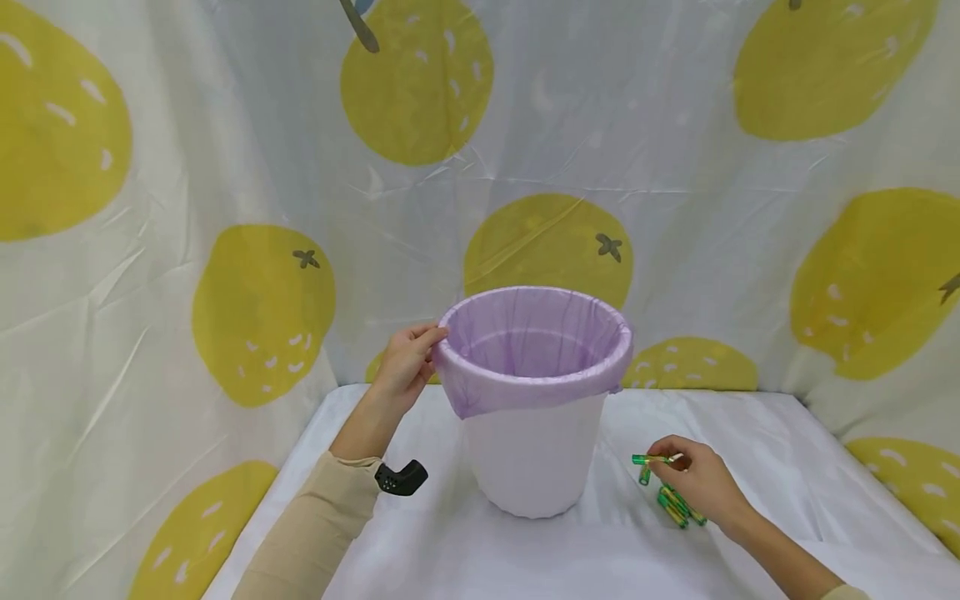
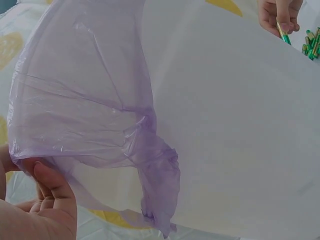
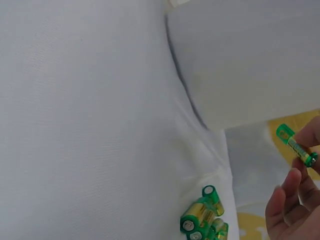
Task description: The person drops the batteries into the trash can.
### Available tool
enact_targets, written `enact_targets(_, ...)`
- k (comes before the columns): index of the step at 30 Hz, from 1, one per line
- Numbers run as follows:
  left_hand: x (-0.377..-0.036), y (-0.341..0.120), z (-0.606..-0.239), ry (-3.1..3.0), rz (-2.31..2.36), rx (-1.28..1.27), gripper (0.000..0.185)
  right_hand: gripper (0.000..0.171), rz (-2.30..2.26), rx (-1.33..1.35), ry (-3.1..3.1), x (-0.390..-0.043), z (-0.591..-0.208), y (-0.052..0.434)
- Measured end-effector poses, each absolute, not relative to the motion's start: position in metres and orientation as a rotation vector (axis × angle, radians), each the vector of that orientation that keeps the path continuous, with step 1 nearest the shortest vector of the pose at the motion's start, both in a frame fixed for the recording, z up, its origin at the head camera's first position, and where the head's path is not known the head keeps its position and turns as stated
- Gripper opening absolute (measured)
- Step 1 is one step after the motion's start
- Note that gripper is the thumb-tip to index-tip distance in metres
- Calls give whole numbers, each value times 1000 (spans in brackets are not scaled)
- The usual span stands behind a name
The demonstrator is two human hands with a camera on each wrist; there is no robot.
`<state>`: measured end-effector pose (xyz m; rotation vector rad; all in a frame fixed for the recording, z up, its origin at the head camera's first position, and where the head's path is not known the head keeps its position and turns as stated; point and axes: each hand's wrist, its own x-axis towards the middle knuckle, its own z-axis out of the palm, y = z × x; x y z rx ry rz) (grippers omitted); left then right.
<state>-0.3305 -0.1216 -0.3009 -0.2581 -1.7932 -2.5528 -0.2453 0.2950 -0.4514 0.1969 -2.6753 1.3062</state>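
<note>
A white bucket [image 1: 534,454] lined with a thin purple bag [image 1: 525,350] stands in the middle of the white-covered table [image 1: 420,550]. My left hand [image 1: 408,362] grips the bag's folded rim on the bucket's left side, seen close up in the left wrist view as my left hand [image 2: 47,200] against the purple bag [image 2: 90,105]. My right hand [image 1: 693,483] pinches one green and gold battery [image 1: 651,459] just right of the bucket. In the right wrist view that battery [image 3: 296,146] sits between my fingertips [image 3: 295,187], above several loose batteries [image 3: 202,217] on the cloth.
A lemon-print curtain [image 1: 262,308] hangs behind and along both sides of the table. A small black device [image 1: 401,478] sits at my left wrist. More green batteries [image 1: 678,507] lie on the cloth under my right hand.
</note>
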Motion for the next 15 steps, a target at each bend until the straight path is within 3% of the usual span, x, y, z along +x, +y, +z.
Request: enact_targets(15, -330, -122, -299, -1788, -2561, -258, 31, 21, 1280, 256, -2609, -250, -429, 297)
